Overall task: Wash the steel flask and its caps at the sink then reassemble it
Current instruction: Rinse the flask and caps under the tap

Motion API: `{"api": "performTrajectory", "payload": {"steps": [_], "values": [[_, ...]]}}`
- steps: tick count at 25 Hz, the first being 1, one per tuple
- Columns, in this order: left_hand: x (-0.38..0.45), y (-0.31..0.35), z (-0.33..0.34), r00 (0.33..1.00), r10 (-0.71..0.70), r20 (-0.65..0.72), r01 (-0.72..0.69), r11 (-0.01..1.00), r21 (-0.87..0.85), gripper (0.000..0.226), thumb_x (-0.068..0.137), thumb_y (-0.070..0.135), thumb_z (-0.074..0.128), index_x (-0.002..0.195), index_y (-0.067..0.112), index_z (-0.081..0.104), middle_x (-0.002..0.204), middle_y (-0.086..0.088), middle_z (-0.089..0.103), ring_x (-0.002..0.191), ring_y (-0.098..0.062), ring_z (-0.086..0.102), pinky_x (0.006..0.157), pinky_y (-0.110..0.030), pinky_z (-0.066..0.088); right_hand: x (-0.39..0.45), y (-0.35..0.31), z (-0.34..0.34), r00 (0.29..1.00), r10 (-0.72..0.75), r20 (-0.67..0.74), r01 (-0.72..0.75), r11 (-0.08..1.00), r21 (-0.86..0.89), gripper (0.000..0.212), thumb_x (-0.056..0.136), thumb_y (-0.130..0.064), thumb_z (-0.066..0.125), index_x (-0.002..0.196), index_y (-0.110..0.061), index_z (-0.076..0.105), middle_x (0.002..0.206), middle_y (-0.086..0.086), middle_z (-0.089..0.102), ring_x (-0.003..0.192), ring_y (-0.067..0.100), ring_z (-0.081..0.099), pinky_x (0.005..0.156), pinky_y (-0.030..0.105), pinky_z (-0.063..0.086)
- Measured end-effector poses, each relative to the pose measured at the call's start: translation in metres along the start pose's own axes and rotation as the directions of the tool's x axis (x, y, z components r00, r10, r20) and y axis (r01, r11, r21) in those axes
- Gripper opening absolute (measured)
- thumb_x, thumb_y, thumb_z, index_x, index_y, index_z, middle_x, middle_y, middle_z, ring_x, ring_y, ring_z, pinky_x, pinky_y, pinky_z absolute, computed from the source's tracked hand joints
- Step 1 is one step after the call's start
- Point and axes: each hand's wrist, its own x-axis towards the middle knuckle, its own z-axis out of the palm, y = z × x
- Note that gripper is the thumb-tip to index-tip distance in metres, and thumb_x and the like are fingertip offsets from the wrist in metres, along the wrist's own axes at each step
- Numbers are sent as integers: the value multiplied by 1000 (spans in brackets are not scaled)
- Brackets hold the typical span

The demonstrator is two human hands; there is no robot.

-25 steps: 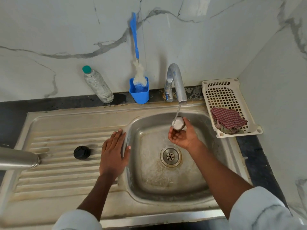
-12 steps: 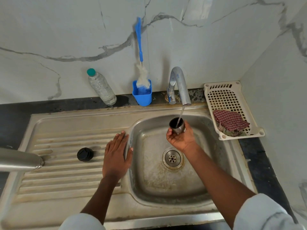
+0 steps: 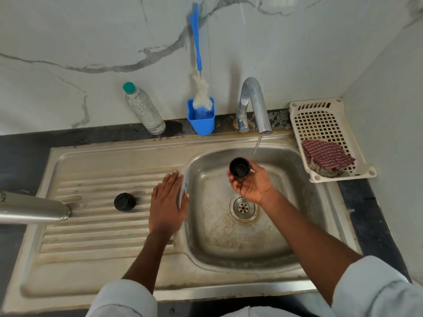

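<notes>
Two caps are lying apart right now: the cup cap (image 3: pixel 239 168), which the right hand (image 3: pixel 253 183) is cradling with curled fingers over the basin (image 3: pixel 297 243), and the black inner cap (image 3: pixel 124 202), which is sitting on the ribbed drainboard (image 3: pixel 91 236). A second ago the cup was catching the stream; now it is sitting just left of the water (image 3: pixel 256 146), mouth up, so the rinse looks about finished and setting it down seems the likely next step. The left hand (image 3: pixel 167 205) is still resting flat, fingers straight, on the drainboard at the basin's left edge. The steel flask (image 3: pixel 32 210) is lying on its side at the drainboard's left edge. Along the back edge a plastic bottle (image 3: pixel 144 109), a bottle brush (image 3: pixel 198 72) in a blue holder (image 3: pixel 201 121) and the tap (image 3: pixel 254 104) are standing against marble wall; a basket (image 3: pixel 320 115) with a checked cloth (image 3: pixel 325 156) is sitting at the right.
</notes>
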Motion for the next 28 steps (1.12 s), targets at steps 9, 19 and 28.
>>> {"api": "performTrajectory", "payload": {"steps": [9, 19, 28], "values": [[-1, 2, 0, 998, -45, -41, 47, 998, 49, 71, 105, 45, 53, 167, 24, 24, 176, 4, 14, 163, -16, 7, 132, -47, 8, 0, -1, -23, 996, -87, 27, 85, 995, 59, 63, 91, -49, 68, 132, -1, 61, 110, 24, 69, 85, 29, 69, 68, 34, 61], [-1, 1, -1, 998, -62, -29, 64, 997, 53, 70, 104, 51, 42, 167, 26, 25, 175, 6, 14, 163, -15, 6, 132, -47, 7, -3, 7, -14, 678, -729, 94, 464, 325, -824, 68, 69, 6, 86, 125, -27, 67, 126, -2, 66, 110, 15, 66, 95, 33, 59], [0, 0, 1, 999, -51, -18, 52, 997, 63, 71, 104, 54, 35, 167, 25, 22, 176, 5, 12, 163, -15, 4, 132, -48, 9, -7, 9, 19, 997, -45, -57, 54, 982, 178, 53, 98, -49, 60, 120, -1, 63, 97, 24, 69, 80, 31, 70, 57, 30, 59]]}}
